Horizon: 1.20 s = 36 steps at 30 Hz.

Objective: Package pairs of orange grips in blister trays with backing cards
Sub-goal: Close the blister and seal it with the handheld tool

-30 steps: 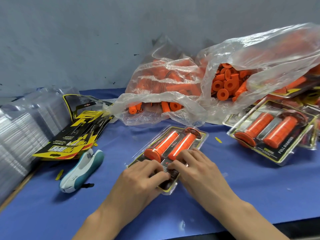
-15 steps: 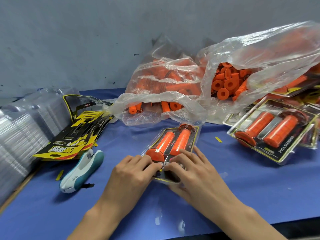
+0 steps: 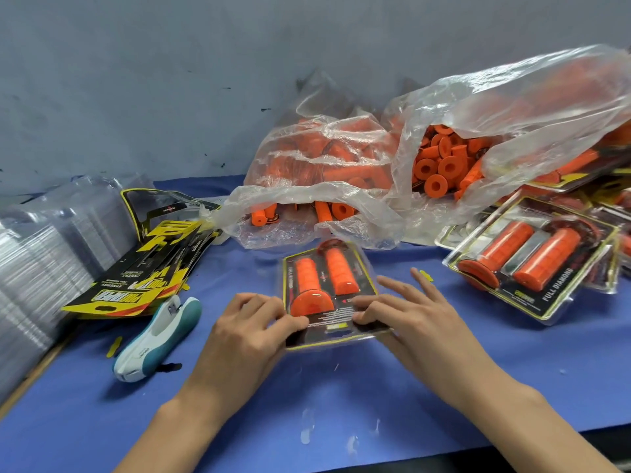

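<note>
Pack in hand: blister tray [image 3: 329, 295] with backing card, centre of frame, flat on the blue table [image 3: 512, 370]; two orange grips [image 3: 322, 279] side by side inside.
Left hand [image 3: 246, 331]: fingers curled, pinching the tray's near-left edge beside the flanged grip end.
Right hand [image 3: 415, 315]: thumb and forefinger pinch the near-right edge; other fingers spread straight past the tray.
Risk 1: uneven pressure at the two near corners could leave the card skewed or only partly seated; judgement only.
Risk 2: thin clear plastic may flex and pop open, letting the grips shift.
Risk 3: stapler [image 3: 155, 339], lower left, is out of hand; releasing one side to reach it may loosen the pack.
Left bag [image 3: 317, 186]: clear plastic, upper centre, loose orange grips.
Right bag [image 3: 505, 138]: clear plastic, upper right, grips seen end-on.
Finished pack [image 3: 532, 264]: right edge, two grips sealed.
Empty trays [image 3: 41, 268]: stacked, far left.
Loose cards [image 3: 146, 264]: yellow-black, left of centre.
</note>
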Available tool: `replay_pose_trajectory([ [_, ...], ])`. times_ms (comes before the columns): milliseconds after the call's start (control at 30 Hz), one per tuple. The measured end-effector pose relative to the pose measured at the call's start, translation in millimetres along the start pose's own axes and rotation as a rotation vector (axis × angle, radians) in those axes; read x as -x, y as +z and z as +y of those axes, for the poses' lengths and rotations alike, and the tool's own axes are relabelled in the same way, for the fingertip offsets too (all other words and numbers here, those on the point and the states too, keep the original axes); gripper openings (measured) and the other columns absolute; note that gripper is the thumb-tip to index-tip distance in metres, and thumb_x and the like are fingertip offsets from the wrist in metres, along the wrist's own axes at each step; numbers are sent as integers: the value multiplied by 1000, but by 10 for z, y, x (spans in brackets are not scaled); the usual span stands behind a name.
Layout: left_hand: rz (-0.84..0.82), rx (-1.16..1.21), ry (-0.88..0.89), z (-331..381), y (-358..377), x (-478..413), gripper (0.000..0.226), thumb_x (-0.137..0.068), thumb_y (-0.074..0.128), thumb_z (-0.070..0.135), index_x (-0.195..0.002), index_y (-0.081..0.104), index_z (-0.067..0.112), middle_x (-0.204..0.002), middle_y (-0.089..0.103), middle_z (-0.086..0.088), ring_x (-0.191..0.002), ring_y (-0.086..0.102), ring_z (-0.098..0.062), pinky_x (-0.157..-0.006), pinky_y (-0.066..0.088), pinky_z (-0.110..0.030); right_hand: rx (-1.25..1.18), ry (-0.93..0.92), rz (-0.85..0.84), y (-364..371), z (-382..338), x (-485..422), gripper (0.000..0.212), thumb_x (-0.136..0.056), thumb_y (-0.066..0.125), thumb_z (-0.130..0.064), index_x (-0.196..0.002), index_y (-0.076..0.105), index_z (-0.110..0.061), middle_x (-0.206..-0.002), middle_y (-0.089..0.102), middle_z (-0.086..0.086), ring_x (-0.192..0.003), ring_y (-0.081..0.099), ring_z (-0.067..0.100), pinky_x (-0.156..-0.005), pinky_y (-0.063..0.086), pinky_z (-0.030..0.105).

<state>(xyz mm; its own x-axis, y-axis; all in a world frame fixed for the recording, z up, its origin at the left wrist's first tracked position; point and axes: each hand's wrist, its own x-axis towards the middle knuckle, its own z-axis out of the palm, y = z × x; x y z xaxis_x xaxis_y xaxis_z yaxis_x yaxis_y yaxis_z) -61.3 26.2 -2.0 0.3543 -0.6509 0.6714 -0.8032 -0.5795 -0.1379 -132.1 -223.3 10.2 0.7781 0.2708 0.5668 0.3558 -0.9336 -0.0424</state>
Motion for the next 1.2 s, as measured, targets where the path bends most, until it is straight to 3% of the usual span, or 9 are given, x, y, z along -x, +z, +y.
replay_pose_trajectory([
  [100,4,-1,88,209,16,-67,19,-96,55,17,-94,74,15,-78,58,-2,-71,54,-24,-76,44,-34,88,76,-74,47,-3,15,36,-63,85,-9,-92,69,-26,-109,70,-11,-110,65,26,-103,44,54],
  [233,-56,-15,109,358,13,-120,10,-91,63,15,-94,72,18,-77,55,-1,-67,53,-24,-65,48,-35,-25,-32,-87,161,-193,32,21,-78,66,-28,-99,63,-28,-110,61,-3,-100,61,22,-97,47,39],
  [400,-83,96,68,236,-30,-139,23,-94,53,26,-89,73,15,-81,60,-1,-71,56,-21,-67,45,-29,-212,2,-159,149,-132,43,22,-82,73,-18,-100,64,-25,-116,57,-2,-94,58,22,-76,49,32],
  [667,-142,293,0,126,-8,-105,21,-98,55,26,-87,67,13,-91,62,4,-77,60,-15,-70,50,-25,-246,-36,-157,160,25,51,27,-77,74,-12,-97,61,-24,-120,57,-2,-102,58,21,-85,45,26],
  [800,-134,205,36,183,23,-110,15,-98,58,21,-90,69,15,-90,63,2,-77,60,-19,-67,52,-33,-71,-32,-51,215,-122,62,17,-82,68,-28,-97,64,-24,-129,56,5,-113,57,24,-102,41,35],
  [867,-126,162,53,226,43,-132,7,-96,63,16,-90,68,17,-89,62,2,-76,58,-20,-66,51,-34,-33,-27,53,243,-238,49,16,-90,57,-37,-91,64,-23,-115,60,3,-101,57,22,-94,43,34],
  [967,-80,157,48,239,76,-167,11,-98,60,19,-91,67,16,-89,61,3,-76,58,-20,-68,50,-33,30,-57,71,225,-252,27,24,-98,49,-40,-84,60,-24,-88,56,-7,-77,55,19,-78,46,33],
  [1067,-70,217,17,206,122,-165,21,-101,55,28,-90,68,15,-89,63,5,-78,59,-19,-72,49,-29,35,-81,38,194,-197,17,27,-100,45,-40,-83,60,-26,-84,55,-10,-73,56,18,-77,50,34],
  [1200,-121,170,-81,-75,129,-78,24,-97,54,32,-85,67,16,-87,63,8,-77,59,-19,-69,51,-35,8,-57,9,152,-64,42,25,-99,43,-42,-86,60,-28,-87,57,-12,-77,56,17,-81,46,33],
])
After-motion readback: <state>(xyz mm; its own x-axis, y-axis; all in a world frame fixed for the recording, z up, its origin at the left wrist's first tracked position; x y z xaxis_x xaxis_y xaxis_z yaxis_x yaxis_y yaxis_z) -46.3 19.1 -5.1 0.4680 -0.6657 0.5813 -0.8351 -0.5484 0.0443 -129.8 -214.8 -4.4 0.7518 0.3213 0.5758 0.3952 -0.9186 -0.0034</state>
